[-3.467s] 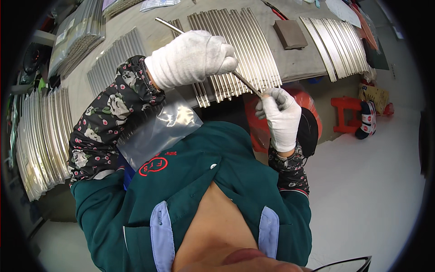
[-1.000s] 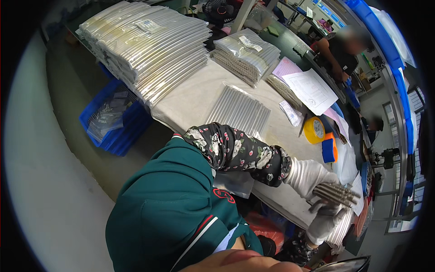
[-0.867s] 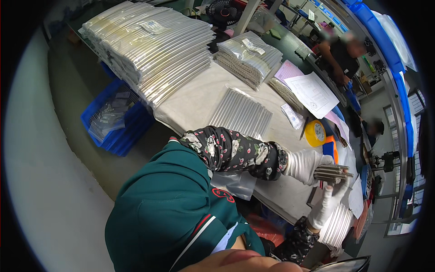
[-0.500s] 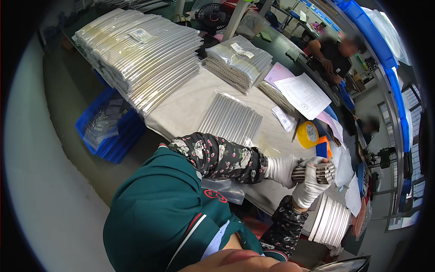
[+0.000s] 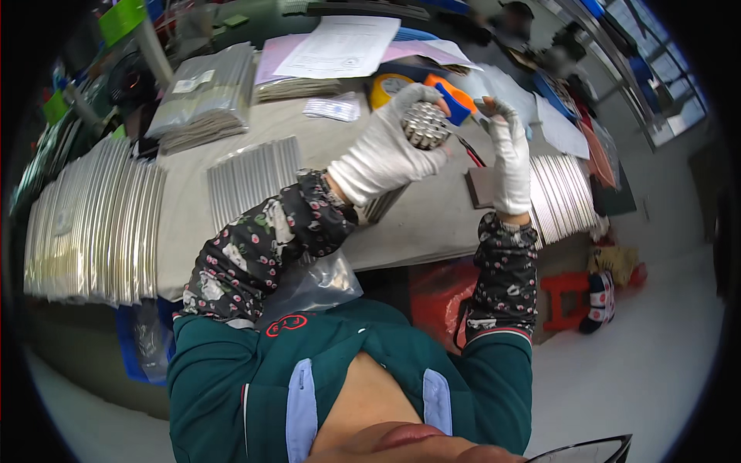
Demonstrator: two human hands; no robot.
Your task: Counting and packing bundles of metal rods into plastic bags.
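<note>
My left hand (image 5: 390, 150), in a white glove with bare fingertips, is closed around a bundle of thin metal rods (image 5: 426, 127). The rods' round ends face up and the lower part of the bundle shows below the wrist. To its right, my right hand (image 5: 509, 158), gloved the same way, is raised apart from the bundle with its fingers bent together; anything between them is too small to make out. An orange and blue tape dispenser (image 5: 455, 100) stands between the two hands. A roll of yellow tape (image 5: 388, 90) is behind the left hand.
Bagged rods (image 5: 93, 224) lie at the left, with another bagged stack (image 5: 204, 96) behind. A row of rods (image 5: 255, 181) lies left of my hand, and pale rods (image 5: 567, 197) at the right. A brown block (image 5: 480, 187), papers (image 5: 340, 46) and a red stool (image 5: 563, 297) are around.
My right hand has let go of the bundle and moved away from it, beside the tape dispenser. My left hand keeps hold, with the rod ends turned upward. The view has swung right.
</note>
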